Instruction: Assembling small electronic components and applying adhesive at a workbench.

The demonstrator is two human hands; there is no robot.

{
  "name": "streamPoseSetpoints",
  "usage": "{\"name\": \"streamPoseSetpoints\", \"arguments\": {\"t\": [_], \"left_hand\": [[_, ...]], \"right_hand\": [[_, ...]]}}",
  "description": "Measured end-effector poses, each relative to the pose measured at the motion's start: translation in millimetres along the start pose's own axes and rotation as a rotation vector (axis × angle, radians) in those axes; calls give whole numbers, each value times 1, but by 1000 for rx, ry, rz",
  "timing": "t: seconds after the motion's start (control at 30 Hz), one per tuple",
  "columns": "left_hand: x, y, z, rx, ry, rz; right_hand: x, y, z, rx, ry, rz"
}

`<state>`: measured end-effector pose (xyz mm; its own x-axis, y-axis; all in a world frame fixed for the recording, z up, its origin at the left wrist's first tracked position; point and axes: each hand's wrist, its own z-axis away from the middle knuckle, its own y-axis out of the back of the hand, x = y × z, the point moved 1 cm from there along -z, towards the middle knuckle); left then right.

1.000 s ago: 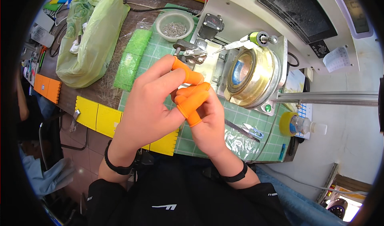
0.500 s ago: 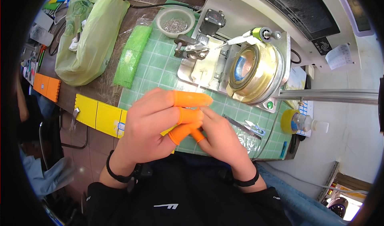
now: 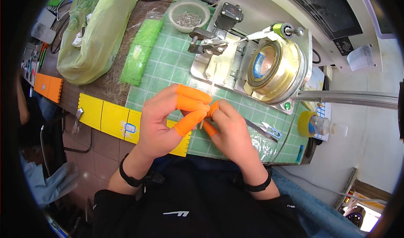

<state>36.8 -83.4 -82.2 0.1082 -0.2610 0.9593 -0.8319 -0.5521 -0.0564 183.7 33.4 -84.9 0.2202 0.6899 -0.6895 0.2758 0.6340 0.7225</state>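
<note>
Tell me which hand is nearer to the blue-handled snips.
Right. The right hand is just to the left of the blue-handled snips; the left hand is farther left, beyond the right one.

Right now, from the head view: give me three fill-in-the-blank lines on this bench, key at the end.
1. The left hand and right hand wear finger cots coloured ____.
2. The gridded mat is ____.
3. In the picture, the plastic bag is to the ____ of the bowl of small metal pieces.

Missing words: orange; green; left.
</note>
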Motion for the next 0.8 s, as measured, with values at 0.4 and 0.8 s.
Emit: {"name": "streamPoseSetpoints", "arguments": {"t": [0.4,0.8], "left_hand": [[-19,-10,-3,14,-85,-185],[-19,-9,-1,32,-193,-243]], "right_hand": [[14,-1,10,283,-45,29],[-3,28,39,451,319,0]]}}
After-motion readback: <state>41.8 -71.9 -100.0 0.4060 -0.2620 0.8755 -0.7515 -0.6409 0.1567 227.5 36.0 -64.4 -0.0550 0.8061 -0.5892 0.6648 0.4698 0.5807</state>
